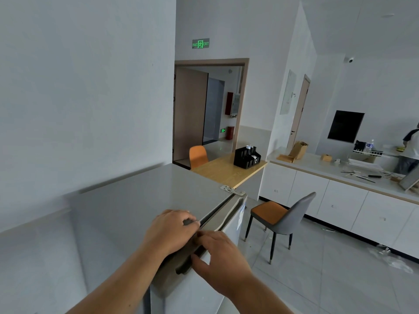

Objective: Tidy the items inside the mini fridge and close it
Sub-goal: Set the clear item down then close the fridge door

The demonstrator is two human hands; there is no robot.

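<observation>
The grey mini fridge stands against the wall at the lower left, seen from above. Its door sits almost flush against the body, with a thin dark gap along the top edge. My left hand rests on the fridge's front top edge, fingers curled over the seam. My right hand lies on the top of the door, fingers curled around the door's upper lip near the recessed handle. The inside of the fridge and its items are hidden.
A grey chair with an orange seat stands just right of the fridge. Behind it run a wooden table with a black organiser, an orange chair and a white counter. A person stands at the far right.
</observation>
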